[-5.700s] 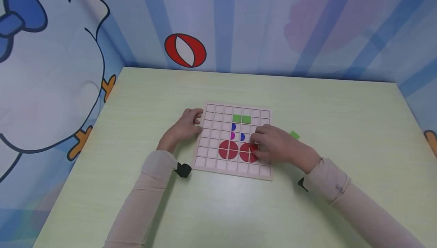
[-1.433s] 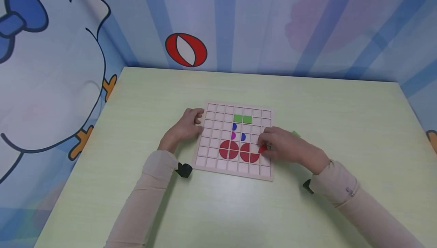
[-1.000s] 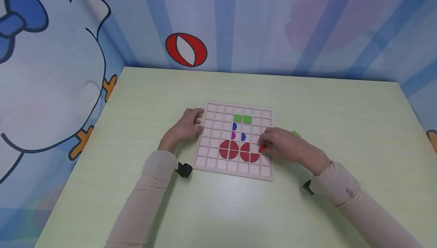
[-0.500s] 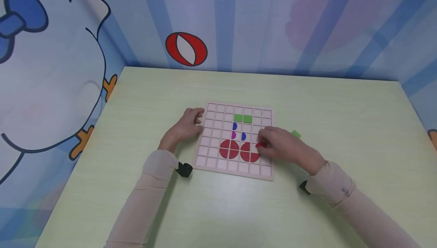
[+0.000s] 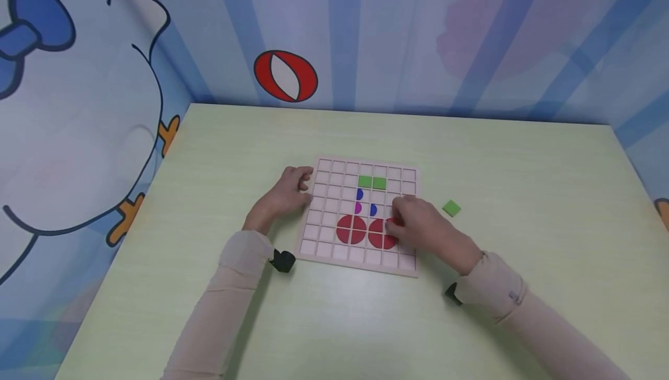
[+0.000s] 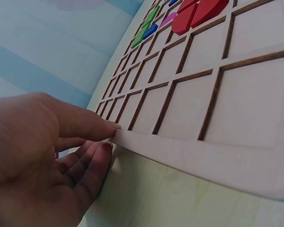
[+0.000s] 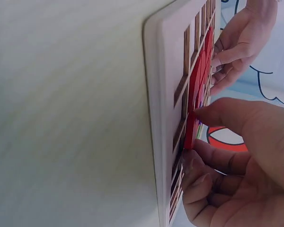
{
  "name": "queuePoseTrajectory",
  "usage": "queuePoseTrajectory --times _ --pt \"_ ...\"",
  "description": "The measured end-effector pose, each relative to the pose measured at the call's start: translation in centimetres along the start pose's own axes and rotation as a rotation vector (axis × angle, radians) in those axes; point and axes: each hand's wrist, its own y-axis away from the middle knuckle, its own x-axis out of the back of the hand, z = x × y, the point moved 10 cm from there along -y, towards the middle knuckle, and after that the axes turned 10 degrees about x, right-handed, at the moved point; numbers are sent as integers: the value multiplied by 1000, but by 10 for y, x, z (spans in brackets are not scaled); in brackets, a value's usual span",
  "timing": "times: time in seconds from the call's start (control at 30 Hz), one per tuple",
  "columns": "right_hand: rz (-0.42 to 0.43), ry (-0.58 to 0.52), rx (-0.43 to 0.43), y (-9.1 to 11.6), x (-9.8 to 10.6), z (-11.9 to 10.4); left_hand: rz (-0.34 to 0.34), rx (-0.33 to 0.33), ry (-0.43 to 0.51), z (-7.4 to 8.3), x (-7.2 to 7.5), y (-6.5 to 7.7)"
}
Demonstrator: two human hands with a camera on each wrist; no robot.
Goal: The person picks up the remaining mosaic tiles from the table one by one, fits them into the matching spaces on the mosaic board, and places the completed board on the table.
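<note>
My right hand pinches a red quarter-circle piece between thumb and fingertips, at the upper right quarter of the right-hand red circle on the pale grid board. In the right wrist view the piece stands close over the cells. Beside the board's left edge lies my left hand, its thumb tip at the rim and its other fingers loosely bent in the left wrist view. A whole red circle of quarter pieces sits left of the one being worked on.
Two green squares, two blue half-circles and a magenta half-circle lie in the board's cells. A loose green square lies on the table right of the board. A patterned wall rises behind.
My right hand first drew back right with the red quarter piece, opening a gap in the circle, then moved left to that gap. The loose green square is now uncovered. My left hand stays put.
</note>
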Motion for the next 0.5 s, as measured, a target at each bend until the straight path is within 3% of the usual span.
queuePoseTrajectory --times 0.5 --pt "4 -47 -13 3 -1 -1 3 9 -15 -2 0 -1"
